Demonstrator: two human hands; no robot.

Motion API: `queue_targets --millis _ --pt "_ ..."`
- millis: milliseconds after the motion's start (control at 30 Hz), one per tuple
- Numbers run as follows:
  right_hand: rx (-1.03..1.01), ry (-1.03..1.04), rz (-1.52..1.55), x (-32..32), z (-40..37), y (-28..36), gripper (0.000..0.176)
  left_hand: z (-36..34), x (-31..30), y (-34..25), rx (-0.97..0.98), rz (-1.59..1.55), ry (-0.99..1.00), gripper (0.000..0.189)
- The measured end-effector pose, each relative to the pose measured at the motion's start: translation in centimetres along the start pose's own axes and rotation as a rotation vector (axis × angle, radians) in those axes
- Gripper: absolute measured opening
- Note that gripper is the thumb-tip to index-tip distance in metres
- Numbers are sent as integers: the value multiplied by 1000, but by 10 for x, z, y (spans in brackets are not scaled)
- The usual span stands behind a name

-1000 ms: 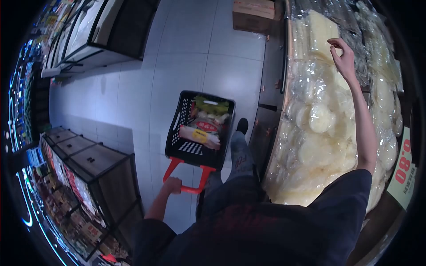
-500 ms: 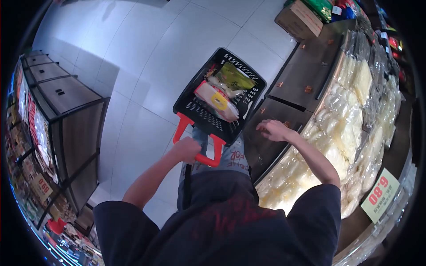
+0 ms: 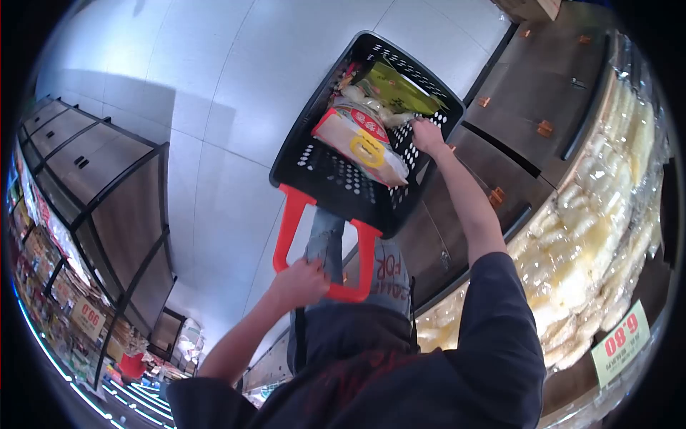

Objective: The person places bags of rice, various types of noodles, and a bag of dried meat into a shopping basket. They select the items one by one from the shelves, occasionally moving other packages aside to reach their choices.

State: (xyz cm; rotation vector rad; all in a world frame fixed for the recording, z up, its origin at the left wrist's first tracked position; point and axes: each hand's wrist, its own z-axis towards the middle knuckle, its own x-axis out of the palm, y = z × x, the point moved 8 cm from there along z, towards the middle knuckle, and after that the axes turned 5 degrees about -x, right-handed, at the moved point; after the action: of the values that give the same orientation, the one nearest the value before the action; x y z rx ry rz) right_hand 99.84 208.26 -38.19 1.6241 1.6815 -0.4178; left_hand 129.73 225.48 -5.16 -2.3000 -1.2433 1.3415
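A black shopping basket (image 3: 332, 187) with perforated walls tilts in front of my legs. My left hand (image 3: 300, 284) is wrapped around its red handle (image 3: 291, 222). Inside lies a red and white packet (image 3: 361, 146) with a yellow ring printed on it. Behind that is a clear bag of pale round pieces (image 3: 379, 107), and farther back a green packet (image 3: 404, 89). My right hand (image 3: 427, 137) reaches over the basket's right side, fingers curled at the end of the clear bag. Whether they grip the bag is too small to tell.
On the right stands a display counter with pale goods in clear plastic (image 3: 572, 250) and a price card (image 3: 620, 344). Dark cabinet fronts (image 3: 518, 107) run below it. Another shelf unit (image 3: 118, 186) stands on the left. Pale floor tiles (image 3: 207, 93) lie between.
My right hand has moved forward and left, from beside the counter to inside the basket. The basket appears larger and farther forward. My left hand keeps its hold on the handle.
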Motion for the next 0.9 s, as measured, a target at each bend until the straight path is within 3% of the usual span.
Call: queue_targets --millis 100,267,500,633,700,733,767,833,867,900 --pt "40 114 -48 63 54 -17 39 2 -10 2 27 30 -107 12" --pt "-16 103 -179 140 111 -28 59 12 -12 7 25 -11 0 13" --pt "6 21 -357 198 154 -39 42 17 -9 11 -2 -11 5 19" --pt "-104 71 -509 148 135 -8 38 17 -10 10 -33 -2 61 16" --pt "-179 253 -485 128 116 4 35 15 -11 8 -13 -37 41 14" --pt "-173 92 -423 114 109 8 22 14 -9 6 -16 -35 40 14" --pt "-170 77 -432 103 102 10 22 13 -9 5 -19 -31 38 13" --pt "-130 -5 -291 61 76 20 26 11 -8 4 -30 -46 99 14" --pt "-118 -34 -160 36 64 26 49 11 -9 4 -43 -47 92 13" --pt "-115 -46 -170 13 50 33 49 10 -10 4 -55 -49 83 14"
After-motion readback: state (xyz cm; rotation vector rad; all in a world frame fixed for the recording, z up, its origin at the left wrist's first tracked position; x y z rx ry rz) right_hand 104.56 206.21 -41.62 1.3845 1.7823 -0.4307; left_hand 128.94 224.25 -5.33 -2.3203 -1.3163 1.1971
